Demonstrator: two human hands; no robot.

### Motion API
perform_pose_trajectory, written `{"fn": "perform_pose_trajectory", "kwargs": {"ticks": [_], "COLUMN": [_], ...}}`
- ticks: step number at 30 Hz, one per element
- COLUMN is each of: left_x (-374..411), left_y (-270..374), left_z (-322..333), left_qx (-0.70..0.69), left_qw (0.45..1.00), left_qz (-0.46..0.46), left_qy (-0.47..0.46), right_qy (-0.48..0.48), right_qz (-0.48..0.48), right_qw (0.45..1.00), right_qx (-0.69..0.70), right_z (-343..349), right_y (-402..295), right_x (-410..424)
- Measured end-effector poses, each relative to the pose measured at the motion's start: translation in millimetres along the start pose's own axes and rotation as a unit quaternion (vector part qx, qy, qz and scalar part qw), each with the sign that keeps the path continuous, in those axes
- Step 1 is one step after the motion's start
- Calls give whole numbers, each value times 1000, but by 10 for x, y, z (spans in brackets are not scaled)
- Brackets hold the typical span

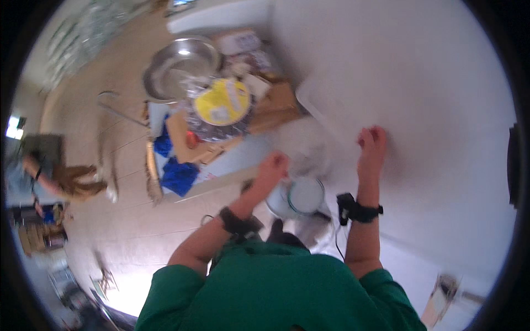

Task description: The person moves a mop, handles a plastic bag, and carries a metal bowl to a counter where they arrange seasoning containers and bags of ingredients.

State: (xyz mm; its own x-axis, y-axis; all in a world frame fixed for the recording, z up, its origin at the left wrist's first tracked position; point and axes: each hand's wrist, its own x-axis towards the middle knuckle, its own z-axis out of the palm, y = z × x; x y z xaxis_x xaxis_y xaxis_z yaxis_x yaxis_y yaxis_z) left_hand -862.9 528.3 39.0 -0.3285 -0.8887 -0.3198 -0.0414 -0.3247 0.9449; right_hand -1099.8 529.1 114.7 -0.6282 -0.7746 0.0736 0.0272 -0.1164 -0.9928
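Note:
My left hand (274,162) hangs in the middle of the view with its fingers curled, just above and left of a round translucent container (305,194). Blur hides whether it holds anything. My right hand (372,138) is raised farther right in front of a pale wall, its fingers bent, and what is between them cannot be made out. Ahead and left, a round yellow object (223,102) in clear plastic wrap lies on a cluttered low surface. Beside it stands a large shiny metal bowl (182,68). Blue cloth-like pieces (179,176) lie at the near corner.
Cardboard (277,105) and packages lie around the yellow object. A curved metal rod (124,113) sticks out on the left over the tiled floor. Another person (66,178) is at the far left. A cable (337,242) hangs near my right wrist. The pale wall (434,124) bounds the right side.

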Motion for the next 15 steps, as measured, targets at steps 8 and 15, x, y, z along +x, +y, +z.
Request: {"fn": "perform_pose_trajectory", "kwargs": {"ticks": [8,15], "left_x": [-13,-86], "left_y": [148,327], "left_z": [88,157], "left_qx": [-120,-148], "left_qw": [992,988], "left_qz": [-2,48], "left_qy": [25,14], "right_qy": [13,-53], "right_qz": [92,-11], "right_qw": [988,949], "right_qx": [124,-311], "right_z": [-628,-736], "right_y": [-156,-107], "right_x": [-504,-704]}}
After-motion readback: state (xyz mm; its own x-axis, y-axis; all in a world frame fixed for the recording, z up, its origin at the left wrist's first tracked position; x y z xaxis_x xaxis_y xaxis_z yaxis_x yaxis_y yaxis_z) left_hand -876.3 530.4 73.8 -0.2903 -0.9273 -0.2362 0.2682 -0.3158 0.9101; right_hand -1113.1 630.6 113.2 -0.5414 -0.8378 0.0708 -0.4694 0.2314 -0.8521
